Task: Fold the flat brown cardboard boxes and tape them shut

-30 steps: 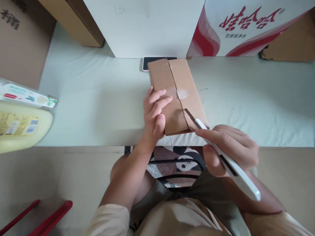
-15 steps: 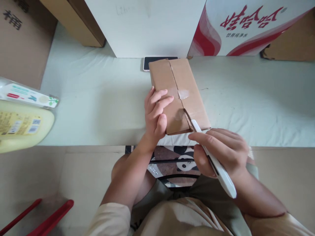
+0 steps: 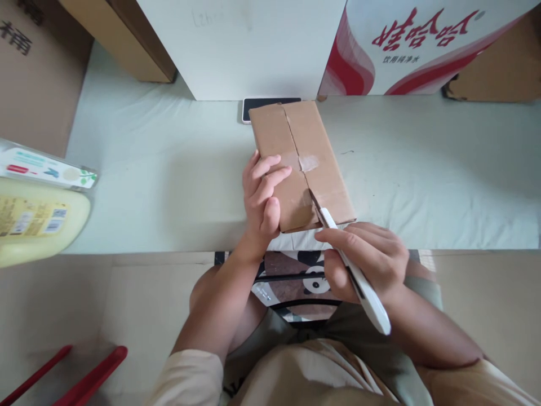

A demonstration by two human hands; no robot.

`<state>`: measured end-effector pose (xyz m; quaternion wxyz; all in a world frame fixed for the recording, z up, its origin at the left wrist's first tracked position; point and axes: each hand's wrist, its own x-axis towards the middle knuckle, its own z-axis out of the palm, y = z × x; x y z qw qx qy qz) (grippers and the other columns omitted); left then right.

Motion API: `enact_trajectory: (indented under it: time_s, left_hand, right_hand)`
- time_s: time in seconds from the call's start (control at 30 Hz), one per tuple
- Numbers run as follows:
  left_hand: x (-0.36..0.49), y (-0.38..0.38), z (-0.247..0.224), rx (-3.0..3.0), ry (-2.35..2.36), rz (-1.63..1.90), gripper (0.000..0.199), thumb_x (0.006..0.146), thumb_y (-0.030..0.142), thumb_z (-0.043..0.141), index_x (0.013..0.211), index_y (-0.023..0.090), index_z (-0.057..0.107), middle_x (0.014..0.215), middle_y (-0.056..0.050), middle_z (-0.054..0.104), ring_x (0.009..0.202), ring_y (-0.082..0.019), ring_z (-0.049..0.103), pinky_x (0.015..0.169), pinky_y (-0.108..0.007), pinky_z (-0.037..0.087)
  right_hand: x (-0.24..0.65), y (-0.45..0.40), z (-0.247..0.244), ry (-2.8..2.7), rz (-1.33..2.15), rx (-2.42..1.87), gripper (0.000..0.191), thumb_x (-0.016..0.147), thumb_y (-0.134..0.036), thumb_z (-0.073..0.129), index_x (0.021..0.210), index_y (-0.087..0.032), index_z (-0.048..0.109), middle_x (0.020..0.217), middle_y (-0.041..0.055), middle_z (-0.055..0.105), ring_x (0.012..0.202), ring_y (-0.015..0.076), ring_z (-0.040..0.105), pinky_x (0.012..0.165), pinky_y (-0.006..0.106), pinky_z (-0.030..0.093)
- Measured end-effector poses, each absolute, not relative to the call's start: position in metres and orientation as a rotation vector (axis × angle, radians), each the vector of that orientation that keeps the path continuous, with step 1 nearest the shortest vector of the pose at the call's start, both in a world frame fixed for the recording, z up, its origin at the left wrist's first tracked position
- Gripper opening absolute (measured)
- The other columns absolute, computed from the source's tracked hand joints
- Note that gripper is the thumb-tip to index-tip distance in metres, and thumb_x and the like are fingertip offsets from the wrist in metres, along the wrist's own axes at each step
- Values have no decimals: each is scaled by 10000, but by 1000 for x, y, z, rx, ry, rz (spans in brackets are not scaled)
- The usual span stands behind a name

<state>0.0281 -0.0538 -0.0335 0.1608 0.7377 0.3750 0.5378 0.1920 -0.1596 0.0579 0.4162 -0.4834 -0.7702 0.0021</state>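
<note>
A brown cardboard box (image 3: 325,169) rests near the front edge of the table, a seam running along its top and a strip of clear tape (image 3: 309,163) across the middle. My left hand (image 3: 262,192) grips the box's left side, fingertips lying on its top. In my right hand (image 3: 367,256) is a white utility knife (image 3: 363,287), its blade extended. The blade's tip meets the seam near the close end of the box. Part of the knife's handle is hidden behind my fingers.
Behind the box lie a phone (image 3: 250,111) and a large white box (image 3: 253,51). A red and white carton (image 3: 406,73) stands at the back right. On the left are a yellow bottle (image 3: 46,217) and a slim printed package (image 3: 51,166). The table edge (image 3: 169,252) is close to me.
My right hand and the knife have shifted slightly left, with the blade still at the seam. My left hand keeps its hold on the box. The whole view has moved a little.
</note>
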Motion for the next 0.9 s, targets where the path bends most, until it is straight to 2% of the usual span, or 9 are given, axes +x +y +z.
enact_trajectory:
  time_s: [0.1,0.47,0.63,0.73,0.83,0.9]
  left_hand:
    - [28,-51,-36,2115,997,1597,613,1089,556,164,1325,296,666,1419,-45,686,1416,-282,592,1360,-552,295]
    - [28,-50,-34,2077,939,1634,615,1083,608,219,1320,301,695,1352,-48,718,1380,-295,619,1353,-557,302]
    - [25,-44,-37,2080,877,1647,627,1075,649,239,1322,304,701,1380,-49,706,1358,-295,641,1336,-561,339]
    - [23,-41,-38,2106,876,1644,630,1080,637,228,1311,294,703,1346,-58,721,1342,-285,654,1329,-554,362]
    - [22,-41,-38,2117,879,1640,615,1089,607,217,1314,294,696,1364,-61,713,1352,-277,653,1331,-556,371]
    - [21,-41,-38,2118,904,1636,632,1083,628,213,1294,289,702,1374,-65,707,1357,-280,653,1333,-568,372]
  right_hand:
    - [193,-161,60,-1915,-7,-1198,139,898,-143,542,950,-210,652,583,-23,615,478,138,565,510,287,460]
    - [196,-168,69,-1954,30,-1171,139,881,-114,537,911,-207,636,568,-23,588,461,133,512,492,303,443]
    - [204,-184,85,-2003,161,-1186,170,885,-95,547,963,-194,661,629,3,608,533,151,565,549,331,483]
    - [211,-190,91,-2002,238,-1124,199,885,-64,530,927,-200,670,611,-11,533,514,147,536,544,349,470]
    - [222,-179,76,-1778,6,-1033,227,936,-106,493,845,-248,644,577,-34,437,437,126,428,477,339,373]
    - [236,-160,55,-1603,-137,-1200,235,974,-154,478,891,-279,659,599,-23,468,450,143,421,468,341,325]
